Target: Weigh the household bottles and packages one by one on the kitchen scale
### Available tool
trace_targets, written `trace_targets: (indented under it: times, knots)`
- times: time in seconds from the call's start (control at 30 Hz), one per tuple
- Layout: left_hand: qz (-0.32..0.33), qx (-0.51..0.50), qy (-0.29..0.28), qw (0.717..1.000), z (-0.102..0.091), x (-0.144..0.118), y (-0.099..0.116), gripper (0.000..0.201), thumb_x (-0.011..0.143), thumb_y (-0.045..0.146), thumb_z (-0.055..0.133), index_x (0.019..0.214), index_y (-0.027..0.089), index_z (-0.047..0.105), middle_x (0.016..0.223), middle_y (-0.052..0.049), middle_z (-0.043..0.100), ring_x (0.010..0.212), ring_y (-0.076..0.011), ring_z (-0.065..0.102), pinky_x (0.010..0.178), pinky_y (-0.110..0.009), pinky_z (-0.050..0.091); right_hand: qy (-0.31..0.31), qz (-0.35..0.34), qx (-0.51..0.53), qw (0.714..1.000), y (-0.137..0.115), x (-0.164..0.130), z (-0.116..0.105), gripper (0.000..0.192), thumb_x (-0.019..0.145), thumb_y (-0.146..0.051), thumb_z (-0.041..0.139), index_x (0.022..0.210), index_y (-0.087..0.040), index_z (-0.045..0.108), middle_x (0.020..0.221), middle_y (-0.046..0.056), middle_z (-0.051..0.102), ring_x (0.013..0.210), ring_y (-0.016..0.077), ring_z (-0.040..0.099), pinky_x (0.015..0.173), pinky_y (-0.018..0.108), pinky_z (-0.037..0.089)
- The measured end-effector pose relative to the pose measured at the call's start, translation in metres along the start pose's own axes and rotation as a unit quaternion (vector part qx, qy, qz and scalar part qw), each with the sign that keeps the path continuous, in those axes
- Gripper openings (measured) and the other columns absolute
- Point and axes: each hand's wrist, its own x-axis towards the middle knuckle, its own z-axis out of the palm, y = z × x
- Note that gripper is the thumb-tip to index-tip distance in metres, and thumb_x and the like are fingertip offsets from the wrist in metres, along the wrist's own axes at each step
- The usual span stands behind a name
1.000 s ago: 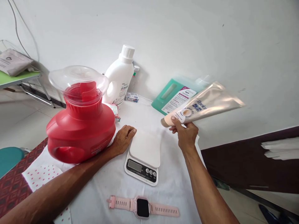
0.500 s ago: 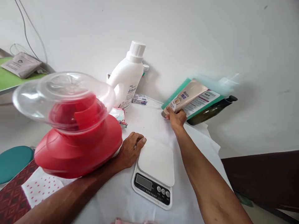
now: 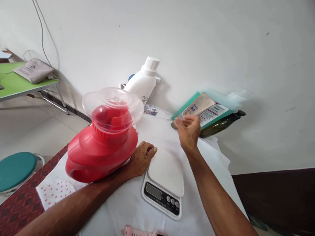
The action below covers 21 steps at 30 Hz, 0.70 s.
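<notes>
My left hand (image 3: 142, 159) rests on the white cloth with its fingers curled in, the thumb by the left edge of a white digital kitchen scale (image 3: 165, 170). The scale's display looks blank and its platform is bare. My right hand (image 3: 189, 131) is just in front of a beige squeeze tube (image 3: 199, 104), fingers bent, thumb apart, nothing visible in it. The tube leans on a green bottle (image 3: 214, 113) with a white label. Beside my left forearm stands a large red jug (image 3: 103, 150) with a clear flared plastic piece (image 3: 113, 98) over its cap.
A white detergent bottle (image 3: 142, 82) and a small box (image 3: 150, 109) stand near the wall. A dark glass bottle (image 3: 216, 126) lies tilted on the right. A pink watch strap (image 3: 135, 231) is at the front edge. Left are a green table (image 3: 14, 83) and a teal stool (image 3: 17, 170).
My right hand has let go of the beige tube and drawn slightly back toward me. The tube stays leaning. My left hand keeps its place by the scale; the view has shifted left.
</notes>
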Motion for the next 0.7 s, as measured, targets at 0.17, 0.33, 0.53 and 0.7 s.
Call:
trace_targets:
  times: [0.17,0.33,0.53,0.7]
  knots:
    - [0.011,-0.003,-0.005,1.000,-0.001,0.002,-0.003,0.037,0.108,0.047,0.038,0.101,0.021,0.064,0.105,-0.008,0.069,0.101,-0.0236,0.064,0.095,-0.039,0.050,-0.385,-0.147,0.059,0.909,-0.080,-0.047,0.036,0.060,0.076,-0.052,0.082,0.125,-0.024,0.065,0.131,0.011,0.067,0.122,0.0279,0.062,0.094,0.043,0.057]
    - [0.023,-0.022,0.007,0.999,0.002,0.003,-0.003,0.036,0.107,0.047,0.039,0.114,0.021,0.063,0.113,-0.011,0.072,0.105,-0.0288,0.065,0.098,-0.046,0.050,-0.452,-0.250,-0.070,0.853,-0.102,-0.070,0.078,0.090,0.070,-0.053,0.085,0.147,-0.017,0.054,0.147,0.019,0.055,0.138,0.0406,0.049,0.113,0.058,0.044]
    - [-0.005,-0.004,0.029,1.000,0.007,0.001,-0.006,0.036,0.105,0.047,0.042,0.111,0.019,0.065,0.106,-0.013,0.072,0.098,-0.0313,0.066,0.097,-0.051,0.051,-0.446,-0.272,-0.111,0.845,-0.089,-0.068,0.097,0.075,0.076,-0.056,0.079,0.139,-0.020,0.060,0.133,0.019,0.062,0.127,0.0467,0.054,0.104,0.064,0.049]
    - [0.000,-0.024,0.014,1.000,0.007,0.002,-0.010,0.038,0.105,0.047,0.042,0.118,0.019,0.063,0.112,-0.013,0.073,0.102,-0.0307,0.068,0.097,-0.049,0.053,-0.423,-0.296,-0.089,0.852,-0.083,-0.067,0.093,0.057,0.081,-0.054,0.073,0.129,-0.025,0.065,0.121,0.014,0.068,0.115,0.0399,0.061,0.100,0.057,0.051]
